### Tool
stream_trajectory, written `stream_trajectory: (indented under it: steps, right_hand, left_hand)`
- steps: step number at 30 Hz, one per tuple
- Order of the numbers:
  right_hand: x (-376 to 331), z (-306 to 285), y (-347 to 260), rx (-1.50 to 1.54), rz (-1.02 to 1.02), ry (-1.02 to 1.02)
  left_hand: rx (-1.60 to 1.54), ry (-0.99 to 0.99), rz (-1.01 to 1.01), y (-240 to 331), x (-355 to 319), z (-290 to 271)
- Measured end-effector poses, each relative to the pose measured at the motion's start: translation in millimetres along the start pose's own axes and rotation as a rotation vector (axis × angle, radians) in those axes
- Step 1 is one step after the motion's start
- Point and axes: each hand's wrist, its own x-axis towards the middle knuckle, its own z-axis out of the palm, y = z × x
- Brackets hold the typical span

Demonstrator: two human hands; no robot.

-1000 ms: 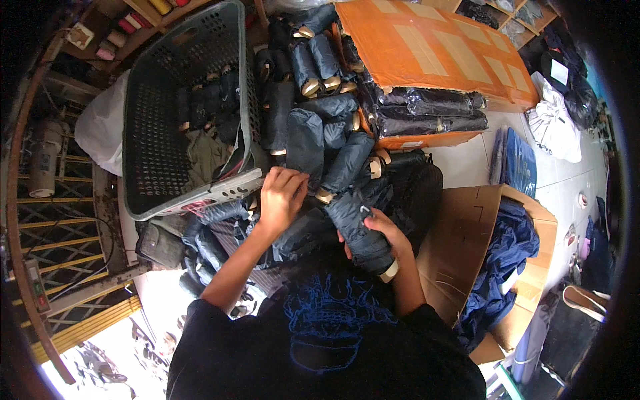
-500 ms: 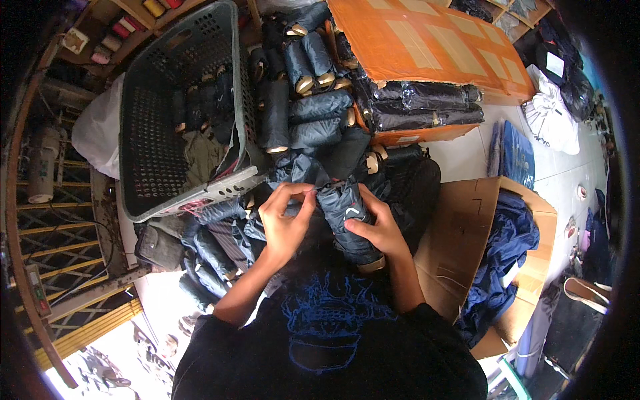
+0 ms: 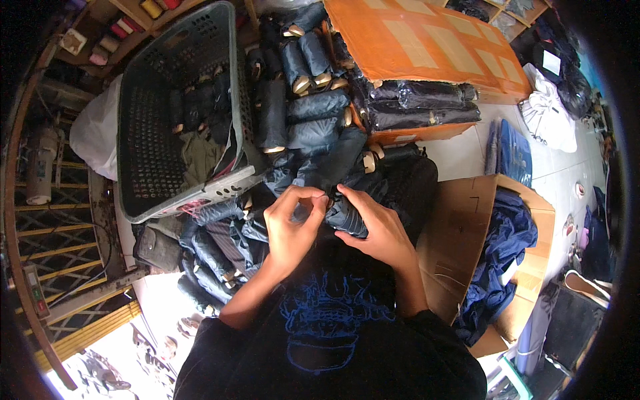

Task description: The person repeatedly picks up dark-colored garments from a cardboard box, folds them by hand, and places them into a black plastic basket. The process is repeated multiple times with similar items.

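In front of my chest, my right hand (image 3: 381, 230) wraps round a rolled bundle of shiny dark blue cloth (image 3: 348, 220), fingers over its far side and thumb below. The bundle's far end points away from me and partly hides behind my fingers. My left hand (image 3: 293, 227) is closed in a pinch, thumb against forefinger, right beside the bundle's left end. What sits between those fingertips is too small to make out. More dark blue rolls with beige ends (image 3: 313, 137) lie heaped just beyond my hands.
A dark plastic basket (image 3: 150, 127) holding rolls stands tilted at the left. Orange carton (image 3: 427, 47) with plastic-wrapped dark packs lies at the back. An open brown carton (image 3: 453, 247) with blue cloth stands at the right. Thread spools (image 3: 123, 28) sit on a far-left shelf.
The bundle has tipped, so its beige near end no longer shows. My right hand has turned over it, and my left pinch has shifted slightly right and nearer me.
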Motion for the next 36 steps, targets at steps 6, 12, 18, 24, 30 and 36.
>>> stream_trajectory:
  steps: [6,12,18,24,30,36]
  right_hand:
    - [0.1,-12.3,-6.4,-0.109,0.034,-0.045]
    - [0.0,-18.7,-16.1,-0.16,-0.018,-0.083]
    - [5.1,-26.4,-27.6,-0.232,-0.012,-0.146]
    - [6.2,-21.9,-34.1,-0.274,-0.047,-0.032]
    - [9.5,-13.9,-32.0,-0.305,-0.031,-0.04]
    - [7.4,-3.1,-17.7,-0.268,-0.174,0.064]
  left_hand:
    - [-0.065,-0.084,0.162,5.4,5.5,1.0]
    - [-0.141,-0.189,0.134,6.5,5.6,-6.6]
    - [0.129,-0.165,0.456,17.7,3.9,-10.7]
    - [0.142,-0.21,0.334,28.3,9.5,-18.5]
    - [-0.271,-0.322,-0.161,12.9,13.2,-26.7]
    - [-0.305,-0.04,-0.169,18.2,-1.9,-10.8]
